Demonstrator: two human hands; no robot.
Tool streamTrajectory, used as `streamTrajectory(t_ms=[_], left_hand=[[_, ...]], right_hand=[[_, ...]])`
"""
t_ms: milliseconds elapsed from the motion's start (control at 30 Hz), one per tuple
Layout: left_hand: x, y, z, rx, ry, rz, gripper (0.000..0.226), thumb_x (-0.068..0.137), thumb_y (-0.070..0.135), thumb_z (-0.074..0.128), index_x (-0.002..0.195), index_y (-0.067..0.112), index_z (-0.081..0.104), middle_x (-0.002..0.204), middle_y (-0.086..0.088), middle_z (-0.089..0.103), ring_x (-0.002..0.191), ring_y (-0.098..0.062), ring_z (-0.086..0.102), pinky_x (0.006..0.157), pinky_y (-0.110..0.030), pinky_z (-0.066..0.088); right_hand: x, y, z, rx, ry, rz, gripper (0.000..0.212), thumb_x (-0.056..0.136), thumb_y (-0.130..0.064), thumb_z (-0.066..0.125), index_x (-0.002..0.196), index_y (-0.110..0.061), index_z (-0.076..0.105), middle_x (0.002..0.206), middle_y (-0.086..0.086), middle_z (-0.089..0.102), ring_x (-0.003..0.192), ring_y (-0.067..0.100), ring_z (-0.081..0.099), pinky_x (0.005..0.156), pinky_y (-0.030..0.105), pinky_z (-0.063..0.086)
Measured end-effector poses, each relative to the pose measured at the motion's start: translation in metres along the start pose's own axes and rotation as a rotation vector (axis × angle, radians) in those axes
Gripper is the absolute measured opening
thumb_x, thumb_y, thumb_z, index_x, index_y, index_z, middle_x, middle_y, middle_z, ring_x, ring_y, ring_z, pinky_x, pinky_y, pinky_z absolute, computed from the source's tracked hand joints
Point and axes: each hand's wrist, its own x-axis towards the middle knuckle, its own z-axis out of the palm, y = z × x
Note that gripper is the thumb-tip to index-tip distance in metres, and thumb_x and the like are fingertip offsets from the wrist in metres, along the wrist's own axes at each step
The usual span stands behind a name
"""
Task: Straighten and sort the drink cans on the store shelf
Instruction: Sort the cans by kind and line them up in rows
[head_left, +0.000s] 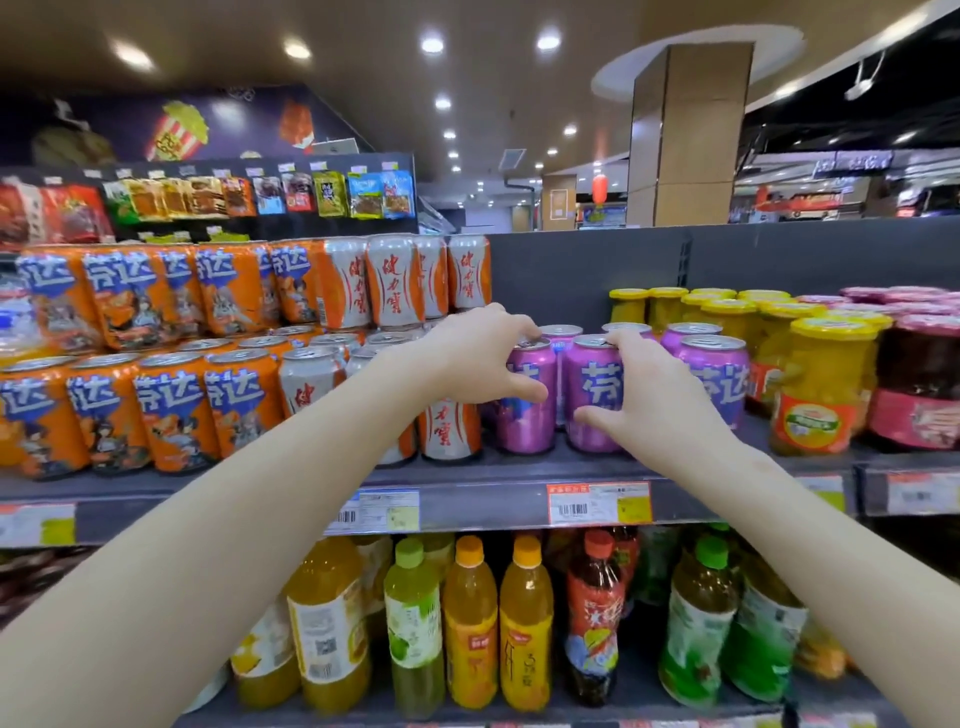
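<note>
Several purple cans stand in the middle of the grey shelf (493, 470). My left hand (480, 358) grips the front-left purple can (530, 410), fingers over its top and thumb across its side. My right hand (652, 392) holds the purple can beside it (592, 384), fingers on the rim, thumb low on the front. A third front purple can (719, 379) stands to the right, more behind. White-and-orange cans (449, 431) stand left of them, partly hidden by my left arm. Orange cans (171, 410) fill the left, stacked in two layers.
Yellow-lidded fruit jars (815, 389) and a dark red jar (919, 389) stand right of the purple cans. Price tags (597, 501) line the shelf edge. Bottled drinks (470, 623) fill the shelf below. Snack packets (260, 195) hang behind, above the cans.
</note>
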Motion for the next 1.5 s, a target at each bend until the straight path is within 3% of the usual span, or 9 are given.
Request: streamTrajectory(t_ms=[167, 333, 467, 733, 933, 1133, 1267, 1400, 1500], left_hand=[[-0.005, -0.001, -0.003, -0.018, 0.039, 0.005, 0.074, 0.086, 0.068, 0.065, 0.149, 0.032, 0.049, 0.136, 0.0, 0.057, 0.127, -0.02, 0.05, 0.107, -0.046, 0.038], [-0.008, -0.006, -0.005, -0.026, 0.031, 0.006, 0.074, 0.086, 0.073, 0.061, 0.147, 0.031, 0.051, 0.134, 0.0, 0.057, 0.122, -0.019, 0.052, 0.105, -0.049, 0.043], [-0.006, -0.013, -0.002, 0.016, 0.049, -0.015, 0.078, 0.081, 0.083, 0.053, 0.142, 0.033, 0.053, 0.137, 0.003, 0.057, 0.124, -0.018, 0.053, 0.105, -0.048, 0.039], [-0.004, -0.021, -0.002, -0.021, 0.094, 0.019, 0.079, 0.075, 0.088, 0.054, 0.129, 0.031, 0.061, 0.103, 0.019, 0.05, 0.107, -0.011, 0.056, 0.1, -0.043, 0.041], [-0.001, -0.027, -0.006, -0.098, 0.079, 0.022, 0.075, 0.071, 0.091, 0.053, 0.12, 0.035, 0.065, 0.089, 0.023, 0.059, 0.092, -0.004, 0.058, 0.089, -0.035, 0.044], [0.017, -0.043, -0.016, -0.346, 0.206, -0.06, 0.034, 0.096, 0.055, 0.059, 0.117, 0.029, 0.066, 0.098, 0.009, 0.07, 0.088, -0.005, 0.066, 0.072, -0.025, 0.054], [0.038, -0.048, -0.02, -0.266, 0.047, -0.071, 0.039, 0.095, 0.043, 0.066, 0.132, 0.03, 0.061, 0.108, 0.008, 0.066, 0.096, -0.009, 0.064, 0.071, -0.021, 0.048], [0.055, -0.046, -0.024, -0.21, -0.1, -0.047, 0.049, 0.093, 0.05, 0.067, 0.139, 0.033, 0.059, 0.127, 0.003, 0.064, 0.115, -0.017, 0.062, 0.091, -0.029, 0.049], [0.06, -0.048, -0.029, -0.161, -0.255, -0.014, 0.048, 0.097, 0.046, 0.063, 0.144, 0.037, 0.055, 0.143, 0.004, 0.058, 0.127, -0.017, 0.058, 0.106, -0.036, 0.047]], right_hand=[[0.001, 0.004, 0.001, 0.129, 0.024, 0.049, 0.077, 0.071, -0.033, 0.088, 0.137, -0.023, 0.048, 0.129, 0.001, 0.061, 0.115, 0.024, 0.06, 0.091, 0.042, 0.053], [-0.003, -0.001, 0.0, 0.337, 0.024, 0.109, 0.07, 0.066, -0.027, 0.092, 0.124, -0.032, 0.053, 0.099, -0.023, 0.058, 0.086, 0.004, 0.063, 0.074, 0.03, 0.054], [-0.005, -0.006, 0.005, 0.355, 0.002, 0.119, 0.069, 0.069, -0.03, 0.089, 0.126, -0.037, 0.051, 0.094, -0.018, 0.062, 0.084, 0.011, 0.067, 0.08, 0.043, 0.057], [-0.005, -0.007, 0.009, 0.305, 0.003, 0.084, 0.071, 0.072, -0.038, 0.087, 0.13, -0.04, 0.046, 0.102, -0.014, 0.064, 0.087, 0.011, 0.066, 0.08, 0.045, 0.058], [0.004, -0.012, -0.009, 0.149, -0.165, 0.028, 0.08, 0.078, -0.042, 0.083, 0.146, -0.03, 0.042, 0.133, -0.006, 0.061, 0.105, 0.011, 0.06, 0.082, 0.024, 0.042], [0.063, -0.024, -0.06, 0.127, -0.096, 0.081, 0.044, 0.084, -0.038, 0.075, 0.126, -0.026, 0.065, 0.116, -0.004, 0.069, 0.097, 0.014, 0.062, 0.074, 0.024, 0.043], [0.117, -0.033, -0.051, 0.06, -0.347, 0.086, 0.041, 0.082, -0.034, 0.079, 0.12, -0.02, 0.071, 0.112, -0.003, 0.072, 0.093, 0.014, 0.068, 0.074, 0.026, 0.052], [0.151, -0.039, -0.026, -0.223, -0.679, 0.075, 0.056, 0.069, -0.06, 0.08, 0.11, -0.022, 0.075, 0.102, -0.002, 0.076, 0.089, 0.017, 0.074, 0.083, 0.038, 0.06], [0.162, -0.037, -0.015, -0.32, -0.744, 0.093, 0.061, 0.068, -0.063, 0.08, 0.109, -0.019, 0.074, 0.094, 0.001, 0.078, 0.083, 0.019, 0.076, 0.082, 0.036, 0.06]])
